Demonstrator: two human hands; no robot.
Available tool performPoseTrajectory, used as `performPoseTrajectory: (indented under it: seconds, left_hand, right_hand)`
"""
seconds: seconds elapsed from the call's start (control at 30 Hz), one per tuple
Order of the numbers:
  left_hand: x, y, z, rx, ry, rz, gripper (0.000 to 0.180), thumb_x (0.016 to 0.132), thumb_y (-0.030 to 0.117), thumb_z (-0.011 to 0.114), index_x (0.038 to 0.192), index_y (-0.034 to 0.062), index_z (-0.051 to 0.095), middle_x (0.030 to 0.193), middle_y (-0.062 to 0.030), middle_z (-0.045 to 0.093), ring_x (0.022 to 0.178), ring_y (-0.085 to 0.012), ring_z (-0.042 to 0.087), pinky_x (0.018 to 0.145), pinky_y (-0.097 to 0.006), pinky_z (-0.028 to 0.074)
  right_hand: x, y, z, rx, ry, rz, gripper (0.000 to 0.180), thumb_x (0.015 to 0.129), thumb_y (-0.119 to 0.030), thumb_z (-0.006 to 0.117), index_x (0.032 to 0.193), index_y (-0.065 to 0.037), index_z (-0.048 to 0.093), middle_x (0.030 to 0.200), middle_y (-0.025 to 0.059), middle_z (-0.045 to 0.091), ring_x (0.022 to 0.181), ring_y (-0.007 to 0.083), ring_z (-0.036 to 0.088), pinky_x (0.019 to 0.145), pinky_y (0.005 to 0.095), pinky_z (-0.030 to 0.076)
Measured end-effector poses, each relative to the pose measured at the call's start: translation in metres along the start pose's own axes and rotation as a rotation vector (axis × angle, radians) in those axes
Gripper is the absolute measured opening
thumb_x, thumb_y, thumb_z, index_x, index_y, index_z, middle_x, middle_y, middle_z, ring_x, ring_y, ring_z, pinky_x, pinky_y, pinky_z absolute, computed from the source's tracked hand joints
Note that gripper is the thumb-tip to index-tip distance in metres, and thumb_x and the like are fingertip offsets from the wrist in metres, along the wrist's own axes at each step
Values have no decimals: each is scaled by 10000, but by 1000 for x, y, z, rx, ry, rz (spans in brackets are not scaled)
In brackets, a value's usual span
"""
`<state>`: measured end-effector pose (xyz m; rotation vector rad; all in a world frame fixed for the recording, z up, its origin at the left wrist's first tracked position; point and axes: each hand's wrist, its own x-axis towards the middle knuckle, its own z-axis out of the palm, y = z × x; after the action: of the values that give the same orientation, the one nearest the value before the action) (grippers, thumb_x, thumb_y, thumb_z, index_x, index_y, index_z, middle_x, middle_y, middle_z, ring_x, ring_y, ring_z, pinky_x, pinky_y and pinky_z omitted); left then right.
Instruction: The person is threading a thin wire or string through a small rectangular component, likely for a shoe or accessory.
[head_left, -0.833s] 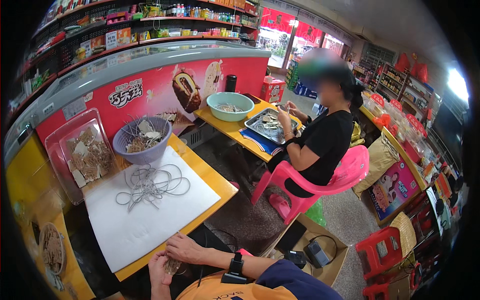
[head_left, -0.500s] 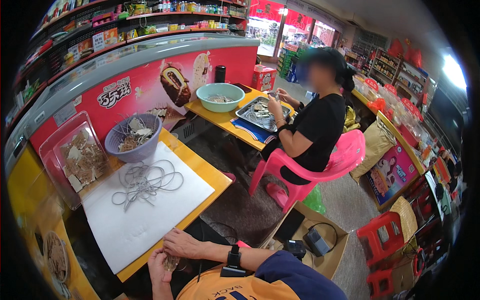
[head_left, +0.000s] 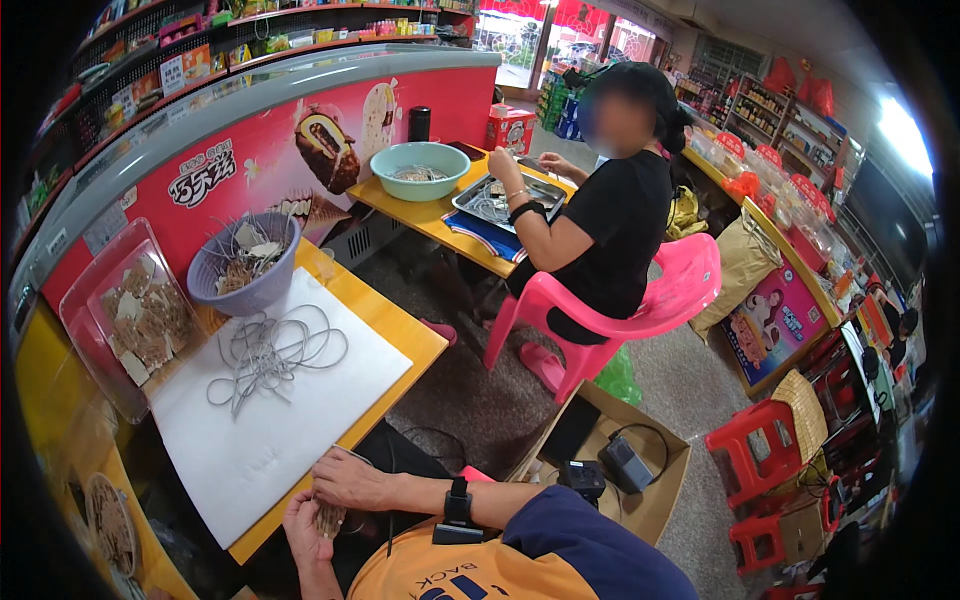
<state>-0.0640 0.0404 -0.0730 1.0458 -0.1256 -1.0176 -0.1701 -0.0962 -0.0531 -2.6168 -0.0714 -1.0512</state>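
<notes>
Just off near edge of yellow table (head_left: 376, 312), beside white sheet (head_left: 290, 425): pinches small tan bundle (head_left: 329, 518) in left hand (head_left: 303, 527), curls right hand (head_left: 352, 482) over top; cannot tell right-hand closure.

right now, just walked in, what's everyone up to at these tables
The camera wearer's left hand and right hand hold a light brown bundle just off the near edge of the table; its details are unclear. On the table, grey cords lie tangled on a white sheet, with a purple basket and a pinkish tray toward its far left. At another table, a co-worker sits on a pink chair, arms over a metal tray.
</notes>
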Motion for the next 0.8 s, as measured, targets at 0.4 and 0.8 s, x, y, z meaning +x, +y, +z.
performPoseTrajectory:
  seconds: [0.4,0.8]
  left_hand:
    - [4,-2,-4,164,36,57,154,793,-35,537,940,-30,582,873,-101,629,747,-166,635,692,-280,542]
    - [-4,12,1,67,-39,24,171,797,-22,543,962,-7,584,894,-91,631,760,-169,641,699,-294,559]
  right_hand:
    - [-1,3,9,-83,-34,8,136,748,-175,619,786,-52,574,838,61,515,820,214,540,782,345,412]
    - [8,15,-17,684,-294,612,322,927,-285,602,1072,-1,646,951,125,681,893,197,643,803,307,504]
